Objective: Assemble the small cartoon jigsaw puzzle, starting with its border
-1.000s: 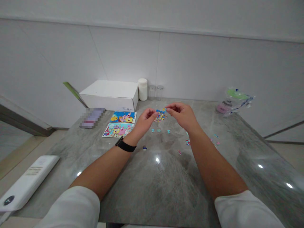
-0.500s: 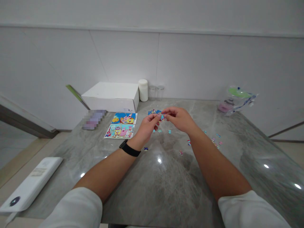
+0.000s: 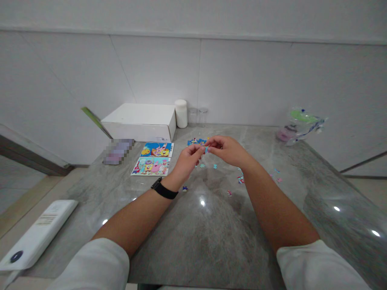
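Note:
Above the middle of the grey table, my left hand (image 3: 188, 161) and my right hand (image 3: 226, 150) meet fingertip to fingertip. Between them is a small light-blue jigsaw piece (image 3: 206, 149), pinched by both; whether it is one piece or two joined I cannot tell. Just behind the fingers lies a heap of blue and multicoloured jigsaw pieces (image 3: 196, 141), partly covered by my hands. Loose light-blue pieces (image 3: 215, 166) rest on the table in front of them. A dark blue piece (image 3: 185, 188) lies near my left wrist, and a reddish piece (image 3: 229, 193) lies between my forearms.
Two cartoon picture cards (image 3: 152, 166) lie left of my hands. Behind them stand a white box (image 3: 136, 133), a white bottle (image 3: 181, 114) and two clear glasses (image 3: 202, 117). A plastic bag (image 3: 302, 125) sits back right; a white power bank-like device (image 3: 42, 229) lies at left.
The view has shifted slightly. My hands stay together at nearly the same spot, and the light-blue piece between the fingertips has turned a little.

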The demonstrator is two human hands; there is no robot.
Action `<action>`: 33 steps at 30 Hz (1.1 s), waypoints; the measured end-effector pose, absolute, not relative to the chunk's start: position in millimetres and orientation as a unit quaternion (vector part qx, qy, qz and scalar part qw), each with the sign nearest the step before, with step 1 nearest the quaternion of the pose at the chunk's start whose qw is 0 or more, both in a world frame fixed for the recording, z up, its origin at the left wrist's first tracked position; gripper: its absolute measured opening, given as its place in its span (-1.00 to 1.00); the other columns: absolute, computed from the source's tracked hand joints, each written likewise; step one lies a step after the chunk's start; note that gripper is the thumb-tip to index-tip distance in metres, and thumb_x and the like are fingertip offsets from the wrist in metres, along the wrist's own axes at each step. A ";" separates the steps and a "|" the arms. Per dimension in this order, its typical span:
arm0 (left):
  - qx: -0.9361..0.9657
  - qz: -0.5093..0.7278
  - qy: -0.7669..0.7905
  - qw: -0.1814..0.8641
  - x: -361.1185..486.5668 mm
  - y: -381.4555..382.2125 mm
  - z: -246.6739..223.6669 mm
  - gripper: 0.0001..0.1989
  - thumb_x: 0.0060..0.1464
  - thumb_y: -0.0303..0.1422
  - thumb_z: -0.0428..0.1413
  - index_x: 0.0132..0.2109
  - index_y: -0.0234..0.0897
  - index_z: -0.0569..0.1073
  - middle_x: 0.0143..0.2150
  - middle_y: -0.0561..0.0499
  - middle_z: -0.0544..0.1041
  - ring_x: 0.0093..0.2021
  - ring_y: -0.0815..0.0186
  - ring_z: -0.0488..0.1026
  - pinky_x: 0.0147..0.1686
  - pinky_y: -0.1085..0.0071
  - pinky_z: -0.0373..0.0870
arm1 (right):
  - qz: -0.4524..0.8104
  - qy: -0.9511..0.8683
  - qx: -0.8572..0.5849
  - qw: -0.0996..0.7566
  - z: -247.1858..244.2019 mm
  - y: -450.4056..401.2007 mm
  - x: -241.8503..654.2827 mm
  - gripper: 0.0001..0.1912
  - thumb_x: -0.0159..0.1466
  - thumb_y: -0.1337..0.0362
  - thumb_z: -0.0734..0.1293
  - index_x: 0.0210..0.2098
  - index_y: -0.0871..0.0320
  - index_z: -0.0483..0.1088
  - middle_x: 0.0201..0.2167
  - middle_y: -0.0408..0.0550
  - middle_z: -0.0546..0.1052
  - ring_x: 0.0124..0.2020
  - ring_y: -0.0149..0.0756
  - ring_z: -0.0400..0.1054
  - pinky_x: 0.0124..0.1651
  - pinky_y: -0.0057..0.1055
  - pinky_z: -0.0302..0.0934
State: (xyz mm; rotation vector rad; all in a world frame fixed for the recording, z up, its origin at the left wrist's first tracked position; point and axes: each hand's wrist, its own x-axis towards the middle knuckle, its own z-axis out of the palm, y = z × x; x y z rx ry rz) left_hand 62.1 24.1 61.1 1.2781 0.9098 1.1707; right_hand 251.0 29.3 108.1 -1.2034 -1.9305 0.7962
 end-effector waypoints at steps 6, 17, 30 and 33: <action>0.568 0.473 0.394 0.547 62.4 23.7 60.9 -0.59 0.06 0.03 0.31 -0.28 -0.25 0.51 -0.44 0.12 0.38 -0.48 0.44 0.25 -0.50 0.47 0.16 | 0.307 -0.746 -0.477 0.349 114.3 28.7 255.3 -0.80 0.25 0.16 0.42 -0.24 0.14 0.61 -0.39 -0.11 0.61 -0.37 -0.32 0.42 -0.23 -0.37 0.27; 0.598 0.478 0.383 0.518 62.6 19.3 61.9 -0.61 0.10 0.00 0.30 -0.27 -0.27 0.51 -0.44 0.14 0.39 -0.43 0.43 0.25 -0.40 0.45 0.21 | 0.284 -0.765 -0.487 0.311 120.1 25.8 262.2 -0.77 0.28 0.15 0.39 -0.19 0.13 0.61 -0.36 -0.11 0.61 -0.35 -0.32 0.41 -0.21 -0.36 0.26; 0.634 0.453 0.393 0.488 61.6 23.7 53.8 -0.66 0.17 -0.04 0.23 -0.22 -0.26 0.54 -0.37 0.08 0.48 -0.40 0.39 0.30 -0.38 0.43 0.24 | 0.288 -0.771 -0.506 0.259 127.0 24.1 271.2 -0.75 0.33 0.16 0.32 -0.21 0.15 0.60 -0.36 -0.10 0.61 -0.35 -0.33 0.40 -0.25 -0.41 0.19; 0.641 0.445 0.404 0.477 62.1 24.6 51.5 -0.65 0.17 -0.02 0.22 -0.24 -0.25 0.54 -0.40 0.09 0.46 -0.40 0.37 0.32 -0.39 0.42 0.24 | 0.291 -0.776 -0.493 0.265 126.4 24.6 270.2 -0.79 0.30 0.19 0.36 -0.18 0.15 0.60 -0.33 -0.11 0.62 -0.31 -0.33 0.42 -0.20 -0.40 0.23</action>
